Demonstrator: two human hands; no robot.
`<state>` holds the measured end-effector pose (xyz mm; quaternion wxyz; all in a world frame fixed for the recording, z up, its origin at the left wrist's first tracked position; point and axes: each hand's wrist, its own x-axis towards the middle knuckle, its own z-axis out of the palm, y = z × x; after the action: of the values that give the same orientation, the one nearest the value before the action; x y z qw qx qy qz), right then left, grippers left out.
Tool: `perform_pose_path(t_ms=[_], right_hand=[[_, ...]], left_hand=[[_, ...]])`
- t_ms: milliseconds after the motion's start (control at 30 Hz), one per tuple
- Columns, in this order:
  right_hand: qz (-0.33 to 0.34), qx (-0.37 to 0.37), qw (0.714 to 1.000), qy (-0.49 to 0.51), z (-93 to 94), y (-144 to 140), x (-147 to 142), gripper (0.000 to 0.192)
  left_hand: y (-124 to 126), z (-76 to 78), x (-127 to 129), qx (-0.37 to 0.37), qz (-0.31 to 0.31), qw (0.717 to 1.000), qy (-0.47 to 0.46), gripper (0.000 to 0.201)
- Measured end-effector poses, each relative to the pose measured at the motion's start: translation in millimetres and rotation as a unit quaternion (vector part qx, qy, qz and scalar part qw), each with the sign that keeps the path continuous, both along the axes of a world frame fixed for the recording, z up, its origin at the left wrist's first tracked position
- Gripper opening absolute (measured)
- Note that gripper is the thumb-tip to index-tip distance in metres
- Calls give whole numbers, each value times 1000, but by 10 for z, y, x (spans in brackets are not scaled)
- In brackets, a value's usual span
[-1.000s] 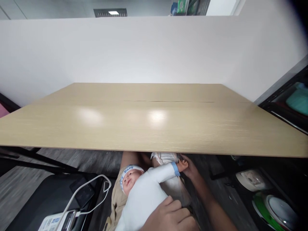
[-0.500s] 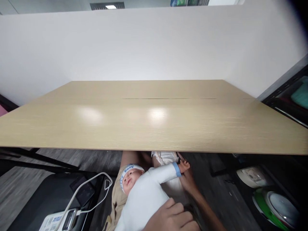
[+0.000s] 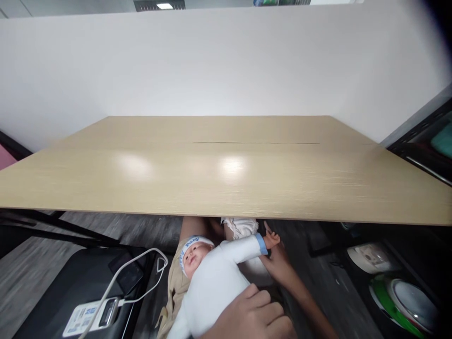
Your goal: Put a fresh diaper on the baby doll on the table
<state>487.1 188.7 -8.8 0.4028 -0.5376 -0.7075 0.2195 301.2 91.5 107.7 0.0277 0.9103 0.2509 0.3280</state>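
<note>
A soft baby doll in a white long-sleeved suit with a blue cuff and a white cap lettered in blue (image 3: 212,278) lies on its back on the person's lap, below the near edge of the pale wood-grain counter (image 3: 226,174), its head toward the left and its legs tucked out of sight under the counter. The left hand (image 3: 252,315) rests flat on the doll's belly, fingers spread and pressing down, not closed round anything. The right hand (image 3: 277,259) reaches in under the doll's raised arm, just beside the small plastic hand; its fingers look loosely parted against the white cloth, but whether that grip has pinched any fabric I cannot tell, since the doll's sleeve covers part of it. A crumpled white diaper (image 3: 242,227) shows at the doll's hips, right under the counter edge, and tan cloth (image 3: 174,287) lies beneath the doll's head.

To the left, a white cable (image 3: 137,270) loops over a black seat toward a white device with a screen (image 3: 92,316). At the right, white and green lidded pots (image 3: 406,301) sit on a low dark shelf.

The risk, as I judge it, is the doll rolling off the lap toward the floor if the left palm lifts while the right hand tugs sideways. The counter edge also hides the legs, so a hand working there goes by feel and may snag the diaper.
</note>
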Motion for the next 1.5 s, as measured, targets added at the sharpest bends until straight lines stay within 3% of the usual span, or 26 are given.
perform_pose_path(t_ms=[100,200,300,367,500,633,733,833,900,967,1000,1067,1100,1167,1267,1367,1433,1500], right_hand=[[-43,-12,999,-25,162,-252,158,74],[-64,29,995,-75,562,-496,172,83],[-17,82,988,-132,965,-577,23,82],[66,93,978,-176,1141,-507,-116,75],[223,23,944,-244,1318,-184,-374,62],[283,-55,907,-306,1434,62,-577,40],[324,-62,881,-339,1506,73,-681,24],[339,-50,889,-304,1571,-4,-712,25],[342,-60,907,-238,1616,-59,-692,32],[345,-75,923,-151,1665,-107,-650,42],[345,-83,929,-106,1692,-131,-624,46],[338,-103,935,-22,1754,-186,-571,53],[331,-111,937,17,1787,-220,-547,56],[312,-110,940,81,1857,-302,-501,64],[262,-73,955,121,1973,-420,-422,68],[209,-16,974,85,2136,-439,-265,66],[198,30,980,22,2284,-364,-90,64],[191,73,976,-75,2445,-234,125,58]], left_hand=[[-5,64,-16,4,2,1000,-11,27],[-21,127,-30,-4,-3,1000,9,25],[-44,186,-36,-26,-15,999,20,21],[-57,224,-48,-43,-22,999,25,20],[-78,290,-115,-93,-51,993,60,18],[-109,376,-185,-143,-70,982,102,17],[-157,493,-242,-155,-62,980,109,23],[-265,588,-394,-201,-58,977,40,48],[-385,557,-576,-199,-62,973,-97,50],[-537,425,-814,-113,-8,955,-275,35],[-618,329,-944,-56,59,937,-340,31],[-772,117,-1200,18,204,905,-373,22],[-837,16,-1315,14,265,896,-357,22],[-929,-143,-1490,-38,338,893,-295,41],[-925,-207,-1589,-127,370,894,-217,74],[-712,-13,-1566,-245,334,889,-196,87],[-462,240,-1547,-326,290,879,-192,85],[-155,541,-1544,-363,253,877,-185,81]])
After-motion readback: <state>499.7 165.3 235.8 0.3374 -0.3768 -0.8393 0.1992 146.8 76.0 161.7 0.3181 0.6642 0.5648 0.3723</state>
